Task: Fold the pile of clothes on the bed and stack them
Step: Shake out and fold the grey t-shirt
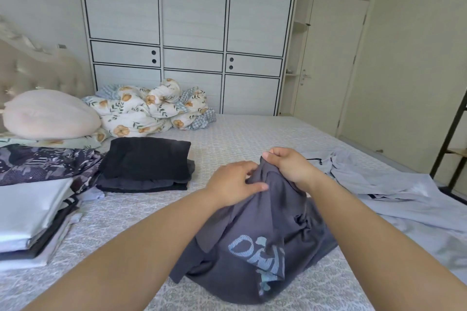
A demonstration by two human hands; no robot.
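On the bed (pixel 252 131), folded stacks (pixel 146 166) lie along the left edge, a held garment (pixel 257 242) mid-front, another garment (pixel 394 189) right, bedding (pixel 151 108) at the far-left corner.

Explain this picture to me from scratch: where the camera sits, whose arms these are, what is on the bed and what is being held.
There is no machine here. The camera is worn on a person's head and looks down along their two bare arms. The left hand and the right hand both grip the top of a dark grey shirt with a pale blue print, lifting it off the bed. To the left lie a folded black stack and a nearer stack of pale folded clothes. To the right a light blue garment lies spread out, unfolded. A flowered quilt and a pink pillow sit at the far side.
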